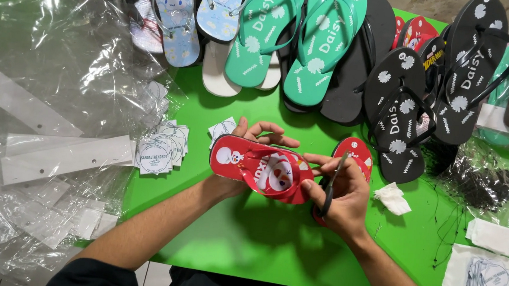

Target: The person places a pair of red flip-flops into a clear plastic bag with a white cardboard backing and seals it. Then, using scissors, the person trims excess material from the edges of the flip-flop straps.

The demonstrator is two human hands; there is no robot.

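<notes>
My left hand [249,138] grips a small red flip-flop [258,167] printed with white snowman figures, holding it sideways above the green table [247,239]. My right hand [341,195] pinches a thin black tool [331,182] whose tip points at the sandal's strap end. A second red flip-flop [356,154] of the same kind lies flat on the table, partly hidden behind my right hand.
Green, black, blue and red flip-flops [322,45] lie in a row along the far edge. Round paper labels [160,151] are stacked left of centre. Clear plastic bags [47,84] cover the left side. Black plastic ties [481,182], white cloth [392,198] and more labels [489,279] lie right.
</notes>
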